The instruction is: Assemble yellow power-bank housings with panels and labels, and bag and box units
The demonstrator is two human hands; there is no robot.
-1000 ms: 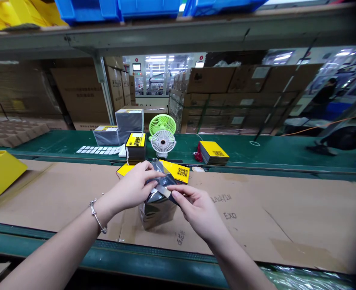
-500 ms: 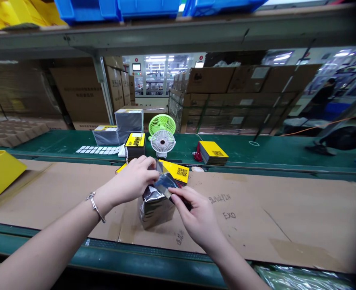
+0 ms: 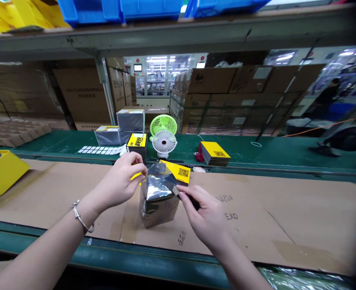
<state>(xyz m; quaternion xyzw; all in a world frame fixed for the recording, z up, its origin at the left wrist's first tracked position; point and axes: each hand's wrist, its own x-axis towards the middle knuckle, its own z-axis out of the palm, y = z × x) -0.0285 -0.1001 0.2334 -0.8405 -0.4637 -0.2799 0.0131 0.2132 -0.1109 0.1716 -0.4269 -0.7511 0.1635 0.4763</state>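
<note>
A box in shiny clear wrap (image 3: 159, 209) stands on the cardboard sheet (image 3: 256, 229) in front of me, with loose, creased film on its top. My right hand (image 3: 204, 217) grips a small black tool with a flat pale end (image 3: 175, 189), which touches the film near the box's right top edge. Just left of the box top is my left hand (image 3: 120, 179), raised and with its fingers curled towards the thumb; whether a thin scrap is between them I cannot see. Partly hidden behind the box lies a yellow-topped stack with a QR code (image 3: 180, 171).
Beyond stand a white fan (image 3: 163, 143), a green fan (image 3: 165, 123), a black-and-yellow box (image 3: 137, 145), grey wrapped boxes (image 3: 131, 121) and a yellow stack (image 3: 214, 153). White stickers (image 3: 101, 150) lie on the green surface. A yellow bin (image 3: 5, 173) is at left; a shelf (image 3: 171, 38) crosses overhead.
My left hand has moved left, away from the top of the box, and the film there lies more exposed. My right hand with the tool has shifted slightly right.
</note>
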